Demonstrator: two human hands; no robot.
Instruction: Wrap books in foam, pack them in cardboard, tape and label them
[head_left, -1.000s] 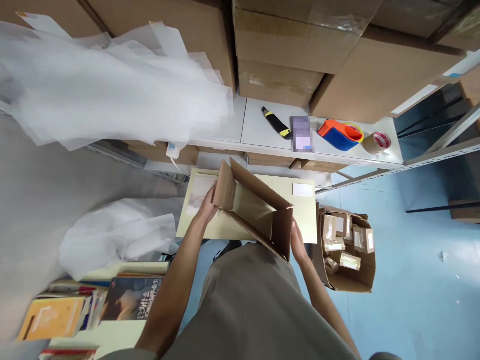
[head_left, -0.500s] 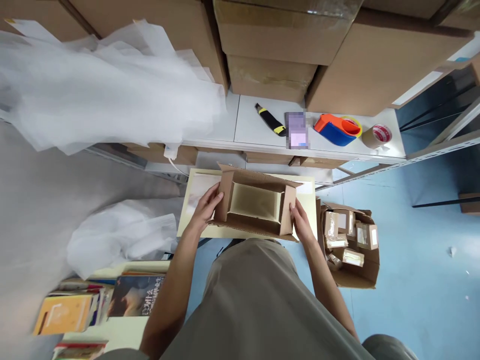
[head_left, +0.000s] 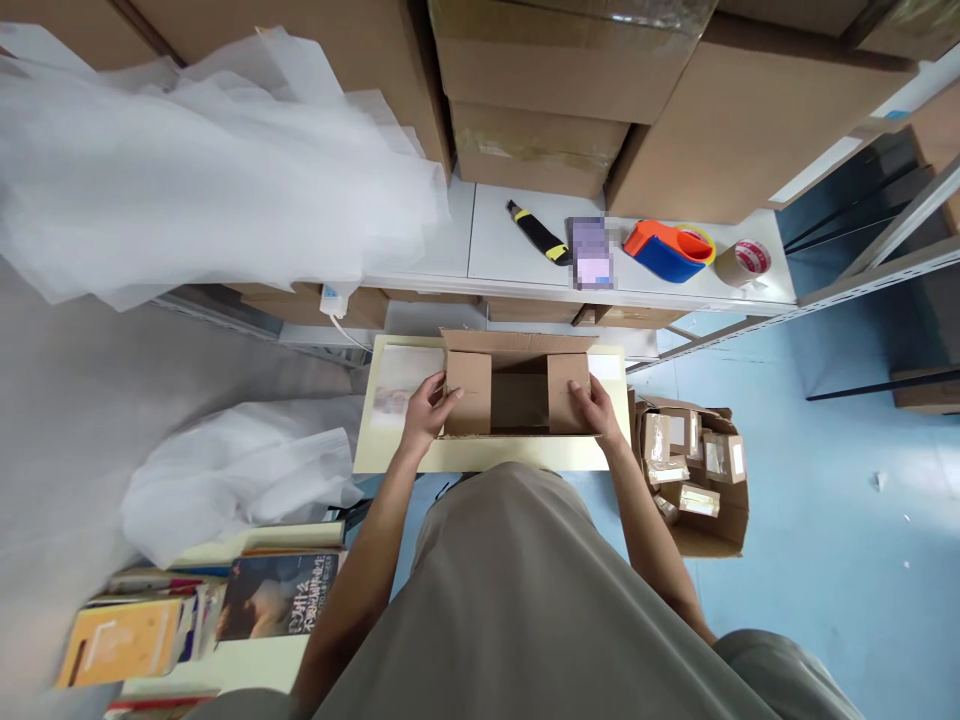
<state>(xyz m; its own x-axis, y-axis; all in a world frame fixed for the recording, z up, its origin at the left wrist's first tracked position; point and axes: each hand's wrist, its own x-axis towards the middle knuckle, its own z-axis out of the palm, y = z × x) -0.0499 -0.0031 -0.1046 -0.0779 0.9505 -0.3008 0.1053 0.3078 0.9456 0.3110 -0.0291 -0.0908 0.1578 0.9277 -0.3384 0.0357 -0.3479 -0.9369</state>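
A small brown cardboard box (head_left: 517, 362) sits on a pale yellow board (head_left: 397, 450) in front of me. Its two side flaps are folded inward over the opening, and the far flap stands up. My left hand (head_left: 429, 408) presses the left flap with its fingers curled over the edge. My right hand (head_left: 594, 404) holds down the right flap the same way. A dark gap shows between the two flaps.
A white shelf (head_left: 510, 265) behind holds a black-and-yellow knife (head_left: 536, 232), an orange-and-blue tape dispenser (head_left: 666, 250) and a tape roll (head_left: 742, 262). Large cartons (head_left: 540, 80) are stacked above. An open carton of small packets (head_left: 694, 470) stands right. White foam sheets (head_left: 225, 180) and books (head_left: 195, 610) lie left.
The box has been turned from tilted and open-ended to level on the board. Both side flaps are now folded inward under my hands.
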